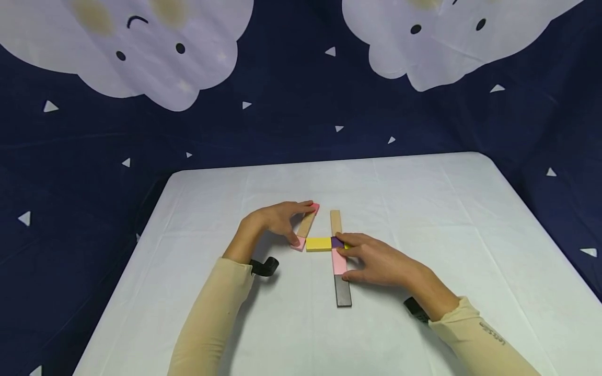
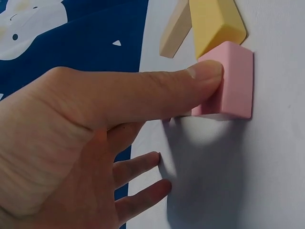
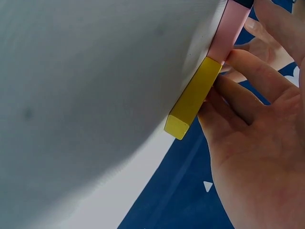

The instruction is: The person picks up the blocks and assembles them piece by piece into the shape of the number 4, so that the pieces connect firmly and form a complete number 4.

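Small rectangular blocks lie joined in lines on the table. My left hand (image 1: 278, 218) spans a slanted row: its thumb presses the light pink block (image 1: 298, 244), and a finger reaches the darker pink block (image 1: 316, 208), with a plain wood block (image 1: 307, 224) between them. In the left wrist view, the thumb is against the pink block (image 2: 238, 81). My right hand (image 1: 378, 261) lies over an upright line, fingertips touching the purple block (image 1: 336, 242) and thumb near where a pink block (image 1: 339, 261) meets a dark grey block (image 1: 343, 292). Its fingers partly hide a yellow piece.
A yellow block (image 1: 319, 244) bridges the slanted row and the upright line. Another plain wood block (image 1: 335, 222) tops that line. The white-covered table (image 1: 414, 198) has rounded far corners, with a dark blue cloud-patterned cloth (image 1: 291, 68) behind it.
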`<state>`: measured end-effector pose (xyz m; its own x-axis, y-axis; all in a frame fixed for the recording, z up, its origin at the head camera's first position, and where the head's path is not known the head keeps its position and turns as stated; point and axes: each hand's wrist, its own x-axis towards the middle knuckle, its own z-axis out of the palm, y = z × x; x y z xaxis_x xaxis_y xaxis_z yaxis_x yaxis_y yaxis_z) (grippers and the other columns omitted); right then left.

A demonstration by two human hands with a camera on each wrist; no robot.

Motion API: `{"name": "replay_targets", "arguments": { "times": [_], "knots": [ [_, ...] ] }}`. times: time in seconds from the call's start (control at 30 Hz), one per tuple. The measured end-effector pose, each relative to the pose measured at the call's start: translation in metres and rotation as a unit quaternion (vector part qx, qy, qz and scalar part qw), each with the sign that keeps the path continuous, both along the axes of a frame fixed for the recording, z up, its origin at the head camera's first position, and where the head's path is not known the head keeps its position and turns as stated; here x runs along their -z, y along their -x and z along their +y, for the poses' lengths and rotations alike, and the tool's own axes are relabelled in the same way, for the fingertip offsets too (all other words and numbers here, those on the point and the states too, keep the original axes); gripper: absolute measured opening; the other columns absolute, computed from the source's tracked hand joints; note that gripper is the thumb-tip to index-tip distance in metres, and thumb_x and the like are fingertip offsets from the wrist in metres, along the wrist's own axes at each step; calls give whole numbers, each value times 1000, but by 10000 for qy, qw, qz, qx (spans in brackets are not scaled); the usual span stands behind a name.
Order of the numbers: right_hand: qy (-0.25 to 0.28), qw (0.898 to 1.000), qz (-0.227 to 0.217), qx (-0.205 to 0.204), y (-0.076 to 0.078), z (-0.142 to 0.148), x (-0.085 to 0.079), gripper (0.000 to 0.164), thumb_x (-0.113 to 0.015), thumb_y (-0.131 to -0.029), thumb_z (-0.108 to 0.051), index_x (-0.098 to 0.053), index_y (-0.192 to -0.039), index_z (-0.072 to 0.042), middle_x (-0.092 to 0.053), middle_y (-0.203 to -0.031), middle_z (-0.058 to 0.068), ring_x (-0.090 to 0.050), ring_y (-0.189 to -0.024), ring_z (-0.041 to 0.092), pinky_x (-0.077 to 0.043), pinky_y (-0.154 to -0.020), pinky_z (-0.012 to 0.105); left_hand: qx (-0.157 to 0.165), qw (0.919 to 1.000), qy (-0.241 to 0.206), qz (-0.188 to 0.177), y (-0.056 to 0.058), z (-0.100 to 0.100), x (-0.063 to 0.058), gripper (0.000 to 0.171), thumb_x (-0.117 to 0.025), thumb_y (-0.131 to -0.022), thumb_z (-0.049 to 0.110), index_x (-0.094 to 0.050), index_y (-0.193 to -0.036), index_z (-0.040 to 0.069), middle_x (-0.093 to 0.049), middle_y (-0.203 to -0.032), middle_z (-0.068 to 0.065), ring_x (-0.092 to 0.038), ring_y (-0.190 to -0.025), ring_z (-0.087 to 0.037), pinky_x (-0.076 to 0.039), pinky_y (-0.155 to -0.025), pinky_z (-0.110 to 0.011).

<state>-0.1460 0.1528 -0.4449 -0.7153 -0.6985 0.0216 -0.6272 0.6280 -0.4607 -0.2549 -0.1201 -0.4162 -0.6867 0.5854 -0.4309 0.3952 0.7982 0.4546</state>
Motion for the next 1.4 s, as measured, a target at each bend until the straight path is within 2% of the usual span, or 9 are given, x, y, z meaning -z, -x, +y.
{"name": "replay_targets", "arguments": {
  "times": [0.37, 0.6, 0.9, 1.4],
  "knots": [
    [11, 10000, -50, 14, -1, 0, 0, 63, -72, -83, -47, -59, -131, -10, -35, -151, 6, -32, -137, 23, -32, -107, 42, -35, 10000, 75, 26, -2, 1, -2, 102, -87, -69, 23, -28, -152, 34, -14, -157, 14, -16, -143, -15, -19, -112, -44],
    [6, 10000, 0, -2, -2, 1, -1, 62, -72, -83, -46, -59, -132, -11, -35, -151, 6, -32, -137, 22, -31, -107, 42, -103, 9988, 438, 200, -1, 4, -6, 98, -87, -70, 29, -31, -150, 38, -18, -156, 15, -22, -141, -16, -24, -110, -44],
    [-2, 10000, 23, -21, -2, 1, 0, 62, -72, -83, -46, -59, -132, -10, -35, -151, 6, -32, -137, 23, -31, -107, 42, -177, 9972, 639, 331, -2, 5, -9, 99, -87, -69, 33, -31, -149, 41, -24, -155, 11, -27, -139, -22, -27, -108, -48],
    [-159, 9998, 111, 27, -2, 0, -1, 63, -71, -83, -49, -58, -134, -12, -35, -151, 5, -32, -137, 22, -31, -107, 43, -273, 9980, 480, 294, -2, 3, -6, 97, -88, -68, 32, -34, -148, 39, -19, -155, 16, -26, -140, -19, -27, -108, -47]
  ]
}}
